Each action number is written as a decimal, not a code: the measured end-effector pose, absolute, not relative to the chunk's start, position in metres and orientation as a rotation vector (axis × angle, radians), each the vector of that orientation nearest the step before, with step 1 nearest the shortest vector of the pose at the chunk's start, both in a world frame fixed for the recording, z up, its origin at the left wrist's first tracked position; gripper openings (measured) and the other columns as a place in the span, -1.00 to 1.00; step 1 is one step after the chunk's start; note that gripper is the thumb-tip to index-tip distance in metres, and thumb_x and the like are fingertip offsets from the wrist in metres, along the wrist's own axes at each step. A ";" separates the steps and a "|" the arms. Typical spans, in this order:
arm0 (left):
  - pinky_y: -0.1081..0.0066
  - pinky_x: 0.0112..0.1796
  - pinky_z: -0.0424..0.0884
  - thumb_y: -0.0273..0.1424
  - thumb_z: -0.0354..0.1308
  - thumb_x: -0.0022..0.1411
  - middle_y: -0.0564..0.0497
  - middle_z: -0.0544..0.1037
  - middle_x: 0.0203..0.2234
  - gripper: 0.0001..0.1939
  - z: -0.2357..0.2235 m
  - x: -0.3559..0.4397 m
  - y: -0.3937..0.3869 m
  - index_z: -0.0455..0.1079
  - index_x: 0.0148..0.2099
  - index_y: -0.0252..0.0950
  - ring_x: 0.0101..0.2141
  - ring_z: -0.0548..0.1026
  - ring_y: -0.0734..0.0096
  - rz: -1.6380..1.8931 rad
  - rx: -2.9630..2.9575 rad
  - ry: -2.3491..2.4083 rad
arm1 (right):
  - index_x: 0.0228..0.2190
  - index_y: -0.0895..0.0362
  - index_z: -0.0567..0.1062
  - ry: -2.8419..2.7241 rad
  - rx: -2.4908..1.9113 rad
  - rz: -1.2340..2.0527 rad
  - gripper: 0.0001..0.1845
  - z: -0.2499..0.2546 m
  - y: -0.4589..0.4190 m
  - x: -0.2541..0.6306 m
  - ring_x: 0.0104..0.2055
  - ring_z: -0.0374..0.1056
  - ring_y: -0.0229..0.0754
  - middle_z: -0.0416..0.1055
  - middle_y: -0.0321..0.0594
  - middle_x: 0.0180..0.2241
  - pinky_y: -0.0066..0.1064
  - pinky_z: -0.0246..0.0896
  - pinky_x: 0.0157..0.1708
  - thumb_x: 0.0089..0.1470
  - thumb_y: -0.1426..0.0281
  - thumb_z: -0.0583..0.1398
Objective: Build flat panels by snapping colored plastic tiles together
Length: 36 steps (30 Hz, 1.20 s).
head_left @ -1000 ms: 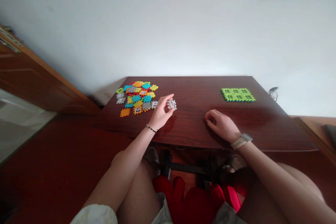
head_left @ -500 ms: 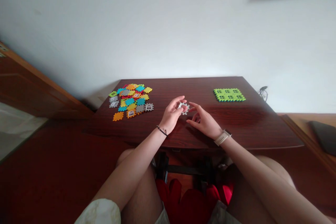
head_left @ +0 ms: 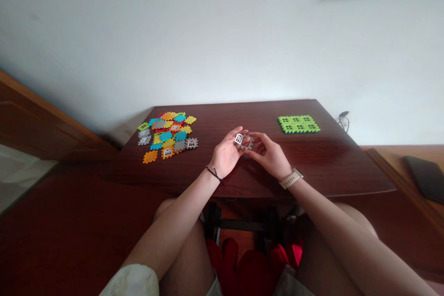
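Above the middle of the table, my left hand [head_left: 226, 153] is turned partly palm up, its fingers around a small white toy window [head_left: 238, 138] with an arched grid. My right hand [head_left: 272, 155] pinches a grey notched square tile [head_left: 250, 144] with an opening in it, between thumb and forefinger. Window and tile touch or nearly touch, the window standing at an angle at the tile's left side. Whether the two are joined I cannot tell. Part of the tile is covered by my fingers.
On the left of the dark wooden table [head_left: 222, 115] lies a loose pile of coloured notched tiles [head_left: 168, 135], a few with white windows. A green panel of joined tiles [head_left: 299, 124] lies at the right. Behind the table rises a white wall [head_left: 222, 41].
My left hand has rolled its palm upward, bringing the white window into clearer view. My right hand has closed in and now grips the grey tile's right edge. The view has shifted slightly.
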<state>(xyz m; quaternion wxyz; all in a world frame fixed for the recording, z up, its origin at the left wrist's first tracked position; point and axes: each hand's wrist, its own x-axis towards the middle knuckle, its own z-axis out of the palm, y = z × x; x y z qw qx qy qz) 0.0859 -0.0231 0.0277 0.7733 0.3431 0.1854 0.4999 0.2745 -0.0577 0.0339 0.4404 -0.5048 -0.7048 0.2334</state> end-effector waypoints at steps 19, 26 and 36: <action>0.28 0.08 0.46 -0.51 0.44 0.12 -0.05 0.57 0.18 -0.44 0.016 0.088 -0.021 0.56 0.18 -0.12 0.10 0.54 0.27 1.154 0.865 0.487 | 0.19 -0.02 0.41 -1.808 -1.213 0.625 -0.47 0.029 -0.059 0.277 -0.35 0.50 -0.11 0.60 -0.21 -0.20 -0.24 0.46 -0.33 0.24 0.24 0.34; 0.24 0.15 0.41 -0.49 0.49 0.11 -0.02 0.58 0.05 -0.39 0.007 0.090 -0.021 0.53 0.21 -0.10 0.04 0.56 0.30 1.165 0.941 0.578 | 0.21 -0.03 0.40 -1.851 -1.183 0.635 -0.48 0.030 -0.059 0.274 -0.33 0.51 -0.13 0.61 -0.19 -0.14 -0.25 0.48 -0.30 0.26 0.29 0.32; 0.22 0.15 0.42 -0.45 0.47 0.13 -0.05 0.60 0.07 -0.48 0.006 0.087 -0.022 0.56 0.15 -0.16 0.04 0.55 0.24 1.154 1.002 0.682 | 0.22 -0.01 0.40 -1.903 -1.179 0.575 -0.45 0.026 -0.056 0.275 -0.29 0.53 -0.13 0.59 -0.21 -0.14 -0.28 0.47 -0.25 0.24 0.31 0.34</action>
